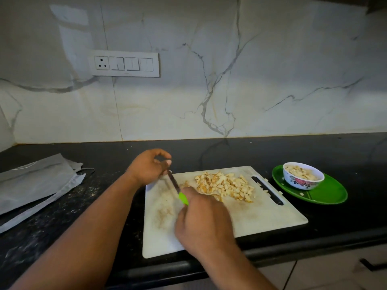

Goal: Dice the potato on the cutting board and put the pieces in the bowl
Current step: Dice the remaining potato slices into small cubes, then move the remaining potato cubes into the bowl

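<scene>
On the cutting board (261,214), your right hand (204,222) grips the knife (176,186), left-hand fingers (165,162) pinching its blade tip, diced potato (226,185) just right of both, bowl (302,175) beyond the board's right edge.

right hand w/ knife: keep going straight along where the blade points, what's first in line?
Likely the left hand: the knife held by the right hand points up-left, tip at its fingers. Contact unclear, depth ambiguous.

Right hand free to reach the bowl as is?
Probably not yet: the right hand grips the knife, and the left hand touches its blade. The path over the cutting board to the bowl looks clear.
</scene>
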### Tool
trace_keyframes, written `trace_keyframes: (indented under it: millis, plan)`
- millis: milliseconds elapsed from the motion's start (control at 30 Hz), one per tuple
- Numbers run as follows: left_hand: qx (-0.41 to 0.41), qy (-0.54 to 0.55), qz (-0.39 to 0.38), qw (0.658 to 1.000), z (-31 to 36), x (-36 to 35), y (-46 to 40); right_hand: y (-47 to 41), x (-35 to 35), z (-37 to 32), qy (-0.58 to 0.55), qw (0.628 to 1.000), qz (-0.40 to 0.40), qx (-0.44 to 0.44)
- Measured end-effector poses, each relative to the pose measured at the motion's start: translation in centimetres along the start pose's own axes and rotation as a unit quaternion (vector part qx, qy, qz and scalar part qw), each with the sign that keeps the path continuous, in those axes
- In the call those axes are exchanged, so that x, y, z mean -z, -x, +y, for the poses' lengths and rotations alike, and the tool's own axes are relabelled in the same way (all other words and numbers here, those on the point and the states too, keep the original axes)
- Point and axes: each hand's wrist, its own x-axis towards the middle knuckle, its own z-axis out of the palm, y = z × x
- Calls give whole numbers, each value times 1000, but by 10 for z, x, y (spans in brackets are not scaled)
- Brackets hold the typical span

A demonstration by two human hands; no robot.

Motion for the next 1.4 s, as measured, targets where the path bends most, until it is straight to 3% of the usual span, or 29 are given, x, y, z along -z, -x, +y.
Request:
trace_keyframes:
  millis: [67, 167, 300, 467, 533, 633, 767, 900, 1033, 1200, 1400]
  plan:
    - [-4, -4, 76, 997, -7, -1, -4, -15, -14, -6, -20, 1000, -15, 5]
    - [3, -41, 110, 993, -7, -3, -2, -27, -22, -4, -50, 997, -53, 25]
    - [20, -90, 74, 993, 0, -6, 1, -34, 0, 34, -77, 996, -42, 34]
    - [-55, -114, 34, 991, 33, -40, 14, -63, 29, 127, -39, 995, 16, -94]
    - [-71, -159, -30, 984, 50, -63, 12, -73, 31, 153, -22, 993, -14, -116]
    - [-18, -186, -114, 976, 64, -90, 1, -80, 24, 167, -30, 986, -101, -131]
    - [4, -140, -135, 981, 56, -109, -14, -82, 11, 164, -25, 982, -144, -117]
    - [-63, -209, -183, 958, 48, -121, -15, -82, 9, 158, 17, 984, -160, -75]
    - [-122, -232, -194, 945, 42, -122, -21, -85, 3, 154, -10, 984, -166, -66]
    - [-148, -78, -229, 959, 40, -120, -20, -92, -8, 149, -52, 985, -155, -51]
    - [-31, 126, -175, 976, 45, -127, -28, -101, -23, 135, -99, 991, -77, -36]
